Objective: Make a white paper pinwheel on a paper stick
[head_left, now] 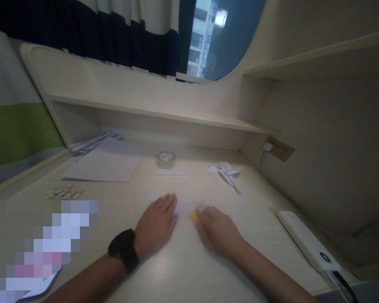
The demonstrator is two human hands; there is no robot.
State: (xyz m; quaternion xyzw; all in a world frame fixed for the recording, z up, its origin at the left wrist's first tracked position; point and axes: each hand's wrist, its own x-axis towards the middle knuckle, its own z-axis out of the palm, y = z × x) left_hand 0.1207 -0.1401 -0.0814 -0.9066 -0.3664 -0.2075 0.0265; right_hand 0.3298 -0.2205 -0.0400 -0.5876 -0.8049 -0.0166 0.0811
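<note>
Head view: the left hand [157, 221] lies flat and open, palm down, on the folded paper [185, 207], which sits on the desk [164, 269] well short of the tape roll [166, 160]; the right hand [217, 230], fingers curled, pinches the paper's near right edge beside a small yellow piece [193, 216]. The paper runs left to right directly beneath both hands. No brand, label or writing is readable.
</note>
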